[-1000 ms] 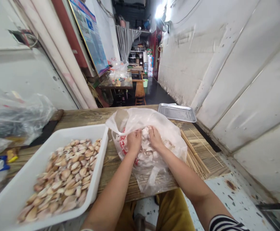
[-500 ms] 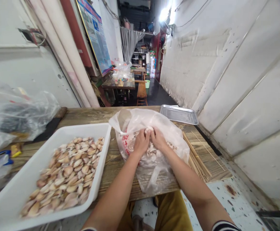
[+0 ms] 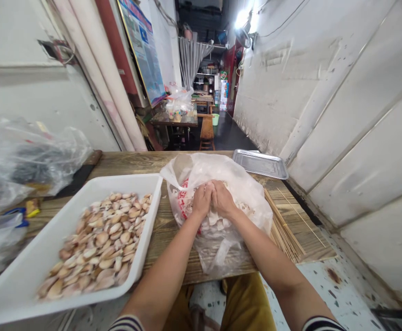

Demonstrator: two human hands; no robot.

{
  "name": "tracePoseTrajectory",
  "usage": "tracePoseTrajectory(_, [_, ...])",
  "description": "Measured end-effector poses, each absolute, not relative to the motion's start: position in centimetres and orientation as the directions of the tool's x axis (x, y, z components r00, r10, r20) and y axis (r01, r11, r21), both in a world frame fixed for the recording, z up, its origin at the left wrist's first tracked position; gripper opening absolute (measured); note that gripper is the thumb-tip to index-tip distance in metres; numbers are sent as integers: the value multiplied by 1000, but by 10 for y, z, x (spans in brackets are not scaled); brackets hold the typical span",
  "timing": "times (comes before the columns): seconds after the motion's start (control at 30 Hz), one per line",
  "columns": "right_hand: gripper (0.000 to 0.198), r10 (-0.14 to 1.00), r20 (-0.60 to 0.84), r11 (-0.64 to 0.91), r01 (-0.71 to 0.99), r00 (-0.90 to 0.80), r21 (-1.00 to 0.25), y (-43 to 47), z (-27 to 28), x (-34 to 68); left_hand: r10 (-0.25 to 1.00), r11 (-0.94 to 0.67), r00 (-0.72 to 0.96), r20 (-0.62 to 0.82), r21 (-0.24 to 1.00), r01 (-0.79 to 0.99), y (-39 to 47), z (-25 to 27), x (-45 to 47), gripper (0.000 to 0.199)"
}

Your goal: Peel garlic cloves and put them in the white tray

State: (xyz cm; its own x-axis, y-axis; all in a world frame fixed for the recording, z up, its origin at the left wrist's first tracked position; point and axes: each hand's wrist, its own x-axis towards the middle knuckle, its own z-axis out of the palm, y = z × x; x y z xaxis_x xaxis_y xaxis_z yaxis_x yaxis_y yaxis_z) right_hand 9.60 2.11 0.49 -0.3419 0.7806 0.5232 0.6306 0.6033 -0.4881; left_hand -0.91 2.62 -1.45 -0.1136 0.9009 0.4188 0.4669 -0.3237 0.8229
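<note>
My left hand and my right hand press together over an open clear plastic bag with red print. Their fingers are curled round a garlic bulb, now almost wholly hidden between them. Beneath the hands, loose papery garlic skins lie in the bag. To the left stands a white plastic tub holding many separated, unpeeled garlic cloves.
Thin wooden skewers lie in a bundle right of the bag on the wooden table. A metal tray rests at the back right edge. Clear plastic bags with dark contents crowd the far left.
Both hands have closed further round the garlic bulb, whose white top showed above the fingers before. The whole view has shifted slightly; the tub and the bag stay in place.
</note>
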Motion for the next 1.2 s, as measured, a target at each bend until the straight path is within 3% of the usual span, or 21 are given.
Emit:
tracePoseTrajectory(0.13, [35,808,510,556,664,-294,-499,17,7,92,884,-361,-109,454,812,459,26,-15,-10,41])
tracePoseTrajectory(0.53, [32,956,292,210,717,-10,-664,21,0,86,940,-211,-113,322,810,547,29,-17,-8,42])
tracePoseTrajectory(0.73, [31,910,394,393,569,-128,-723,27,0,97,935,-168,-190,301,843,510,36,-23,-10,45])
tracePoseTrajectory(0.87, [33,915,376,399,441,-143,-804,26,-1,105,931,-109,-242,272,844,526,37,-26,-12,39])
tracePoseTrajectory(1.03, [38,938,332,335,527,-104,-781,29,-9,109,898,-206,-142,416,684,700,31,-16,-13,25])
tracePoseTrajectory(1.2, [42,922,372,368,542,-108,-756,31,-15,110,900,-245,-114,421,704,666,24,-6,-13,30])
